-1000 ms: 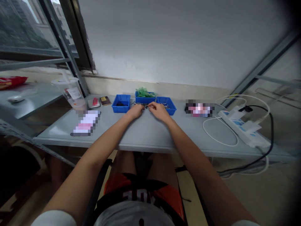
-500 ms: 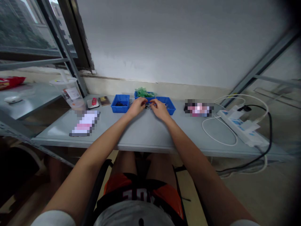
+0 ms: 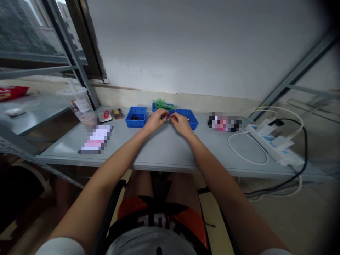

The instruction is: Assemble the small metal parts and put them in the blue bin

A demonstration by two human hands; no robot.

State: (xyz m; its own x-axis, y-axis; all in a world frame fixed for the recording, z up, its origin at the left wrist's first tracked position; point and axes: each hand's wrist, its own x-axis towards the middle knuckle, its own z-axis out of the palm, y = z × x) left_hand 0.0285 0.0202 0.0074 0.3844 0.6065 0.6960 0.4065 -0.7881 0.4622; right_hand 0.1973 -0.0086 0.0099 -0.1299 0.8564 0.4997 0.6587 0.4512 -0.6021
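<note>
My left hand (image 3: 155,120) and my right hand (image 3: 178,123) meet at the back of the grey table (image 3: 164,148), fingers pinched together on a small dark metal piece (image 3: 167,120) held between them. Its exact form is too small to tell. Right behind the hands stand three blue bins: a left bin (image 3: 136,117) with dark bits, a middle bin (image 3: 162,106) with green parts, and a right bin (image 3: 189,118) with small metal parts.
A plastic cup with a straw (image 3: 79,103) stands at the table's left, beside small cards and a blurred flat item (image 3: 96,139). A white power strip (image 3: 273,144) with white and black cables lies at the right. The wall runs close behind the bins.
Both hands have moved slightly back toward the bins and closer together over the small piece. The view shifted a little.
</note>
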